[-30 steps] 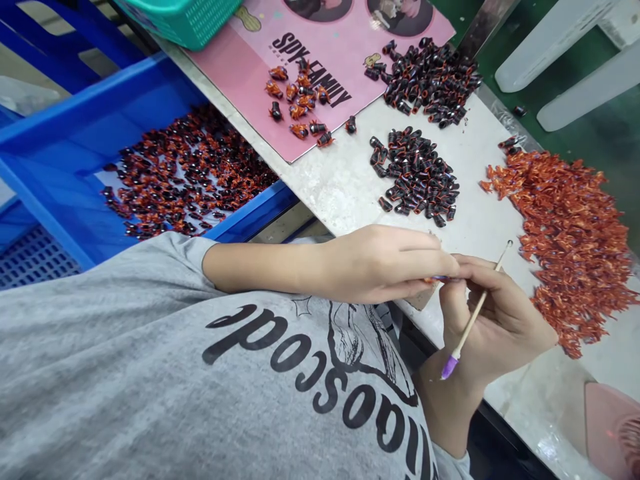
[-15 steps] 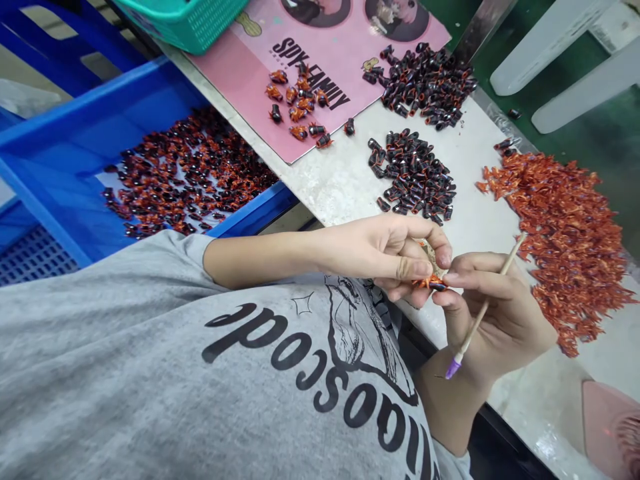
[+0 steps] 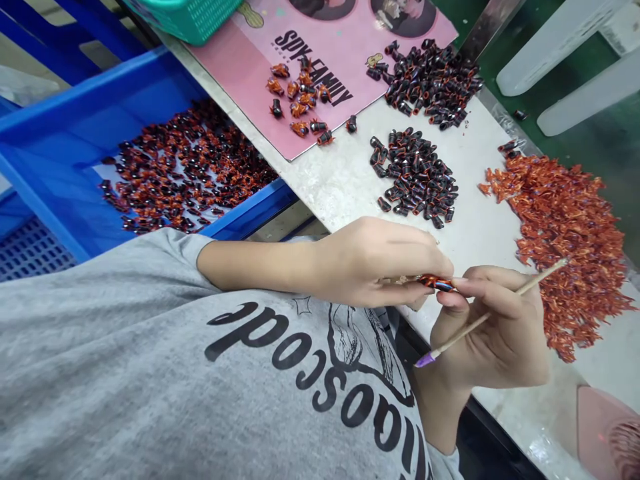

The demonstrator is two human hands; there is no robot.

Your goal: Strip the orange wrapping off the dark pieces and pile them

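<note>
Your right hand (image 3: 500, 327) pinches the small dark-and-orange piece (image 3: 437, 285) by its right end, thumb and forefinger parted only by its thickness; piece lies just right of the frame's center. Your left hand (image 3: 370, 260) is nearly closed, fingers curled about the left end; contact there is partly hidden, and you cannot tell how firm it is. Handling, judged by look: light, a stiff glossy shell, likely slippery under dry skin; the orange parts look thin and perhaps easy to bend. Best hold: the dark sides, fingertips only. A slim stick (image 3: 473, 327) with a purple end slants across your right palm, toward the lower left, and takes up room there; it could knock the piece if you roll your wrist. The grey shirt (image 3: 125, 373) sits close below your left forearm. Further out, on the pale table (image 3: 340, 187): a dark pile (image 3: 415, 177) just above your left hand, a second dark pile (image 3: 433, 83) at upper right of center, an orange heap (image 3: 575, 233) at the right, near the stick's bare tip. Upper middle: loose pieces (image 3: 300, 100), mostly on a pink sheet (image 3: 235, 87). Upper left: a teal basket (image 3: 213, 23) and a blue crate (image 3: 50, 167) bearing many mixed pieces (image 3: 185, 173).
</note>
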